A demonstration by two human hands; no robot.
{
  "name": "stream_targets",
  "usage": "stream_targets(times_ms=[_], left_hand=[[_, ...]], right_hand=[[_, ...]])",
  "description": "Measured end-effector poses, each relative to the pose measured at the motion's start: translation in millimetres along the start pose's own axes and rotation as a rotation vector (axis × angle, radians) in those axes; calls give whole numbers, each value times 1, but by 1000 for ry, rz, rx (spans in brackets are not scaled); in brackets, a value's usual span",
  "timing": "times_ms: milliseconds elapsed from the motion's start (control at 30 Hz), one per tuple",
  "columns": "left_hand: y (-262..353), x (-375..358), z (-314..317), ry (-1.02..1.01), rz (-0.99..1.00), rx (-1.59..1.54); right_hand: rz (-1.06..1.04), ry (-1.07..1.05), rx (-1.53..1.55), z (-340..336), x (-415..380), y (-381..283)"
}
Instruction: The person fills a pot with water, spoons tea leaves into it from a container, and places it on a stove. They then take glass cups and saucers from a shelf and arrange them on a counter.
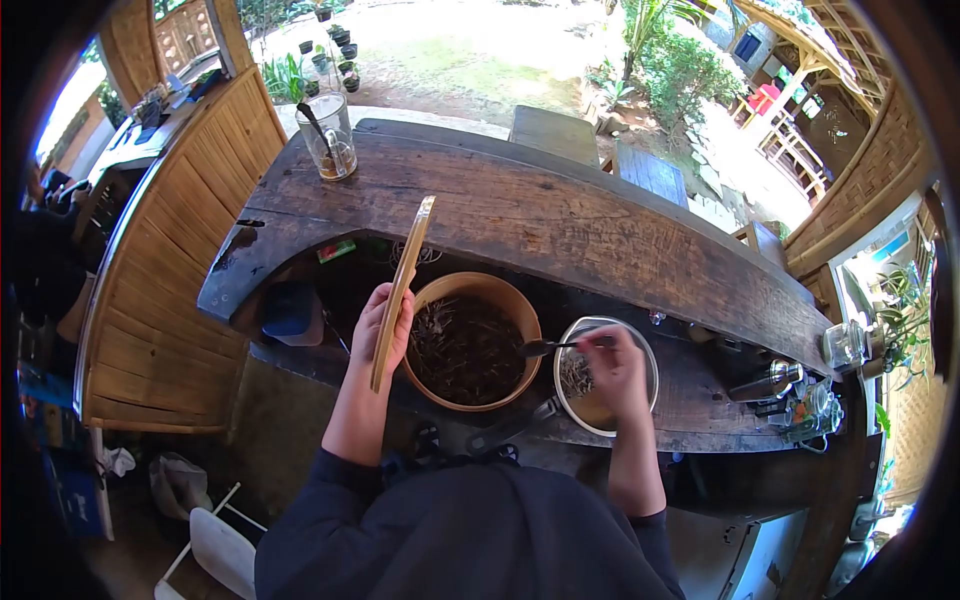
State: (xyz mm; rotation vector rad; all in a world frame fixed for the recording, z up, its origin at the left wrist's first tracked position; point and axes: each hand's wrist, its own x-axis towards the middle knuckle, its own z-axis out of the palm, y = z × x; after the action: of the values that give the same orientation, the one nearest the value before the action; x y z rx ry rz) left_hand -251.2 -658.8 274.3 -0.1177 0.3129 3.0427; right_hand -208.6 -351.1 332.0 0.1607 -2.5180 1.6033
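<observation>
My left hand [367,325] grips a round-looking wooden lid [407,270], held upright and seen edge-on. Just right of it, a round wooden tub [532,318] holds dark, dry, stringy plant matter [470,345]. In my right hand [622,372] is a dark spoon [540,348], its bowl over the tub's right rim. Below that hand lies a white-rimmed round vessel [655,365] with a dark handle, containing some dry bits. My right hand hides part of this vessel.
A raised dark wooden counter [560,225] curves behind the tub. On its left end stands a glass mug [328,140] with a spoon in it. A metal shaker [768,382] and glass jar [845,345] are at right. Another person [50,250] is at far left.
</observation>
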Motion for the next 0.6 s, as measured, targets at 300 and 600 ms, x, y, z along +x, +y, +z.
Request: stream_targets(times_ms=[300,600], left_hand=[[0,5,-6,129,0,94],[7,12,-22,-256,-82,-136]], right_hand=[[-10,-321,-21,83,17,-12],[122,-479,160,113,25,-6]])
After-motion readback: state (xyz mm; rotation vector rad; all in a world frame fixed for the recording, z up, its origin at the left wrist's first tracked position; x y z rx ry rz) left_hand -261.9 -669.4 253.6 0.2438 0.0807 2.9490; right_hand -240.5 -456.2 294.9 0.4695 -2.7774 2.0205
